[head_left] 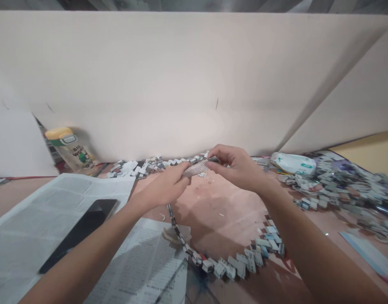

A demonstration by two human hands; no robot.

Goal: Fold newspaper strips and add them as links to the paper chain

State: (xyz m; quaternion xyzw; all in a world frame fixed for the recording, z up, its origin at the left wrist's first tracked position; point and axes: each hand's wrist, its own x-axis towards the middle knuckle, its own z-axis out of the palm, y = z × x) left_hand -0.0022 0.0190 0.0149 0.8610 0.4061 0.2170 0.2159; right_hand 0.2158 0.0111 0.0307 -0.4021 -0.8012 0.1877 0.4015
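Pinkish tabletop (225, 219) boxed in by cardboard, both hands, left hand (167, 187) and right hand (238, 169), pinched shut on a paper strip (196, 169), looks like mid-fold, next it needs tucking into the chain (231, 264).

The bottle (70, 148), at about nine o'clock from the hands, carries a label reading "BIG" over a word starting "WO". Print on the newspaper sheets (54, 202) at seven o'clock is too small to read.

Both bare forearms reach forward and converge. The left hand (166, 185) and the right hand (236, 166) meet fingertip to fingertip, fingers pinched closed.
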